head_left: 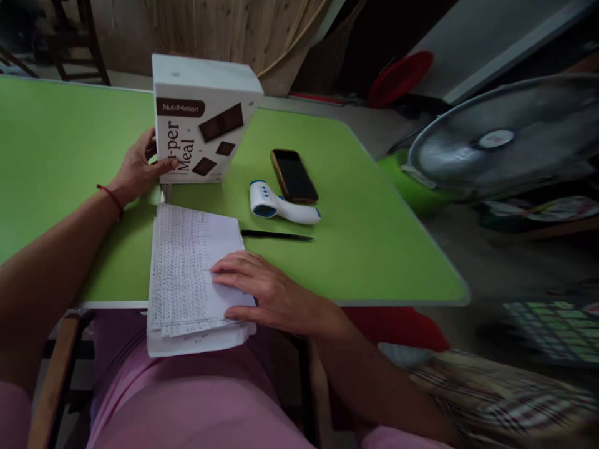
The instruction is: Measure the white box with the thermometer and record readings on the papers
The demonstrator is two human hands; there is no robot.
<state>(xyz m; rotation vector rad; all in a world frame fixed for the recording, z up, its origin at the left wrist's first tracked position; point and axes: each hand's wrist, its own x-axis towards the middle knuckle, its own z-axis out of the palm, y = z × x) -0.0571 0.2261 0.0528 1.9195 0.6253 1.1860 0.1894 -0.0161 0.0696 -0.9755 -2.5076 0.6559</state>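
A white NutriMotion box [187,137] printed with brown chocolate pieces stands upright on the green table. At its lower left edge, my left hand [143,163] grips it, thumb across the front and the other fingers partly hidden at the side. Closer to me lies a stack of handwritten papers [182,268], its near end jutting past the table edge. My right hand [259,287] rests on the stack's right side with its fingers stretched out. Right of the papers are a black pen [277,236], a white and blue infrared thermometer [283,207] and a dark smartphone [294,176] in a brown case.
The green table [374,249] has a pale rim. Beyond its right side stand a large fan [496,137] and a red round object [400,78]. A plaid cloth [505,399] lies at lower right. Wooden chairs [77,40] are at the far left.
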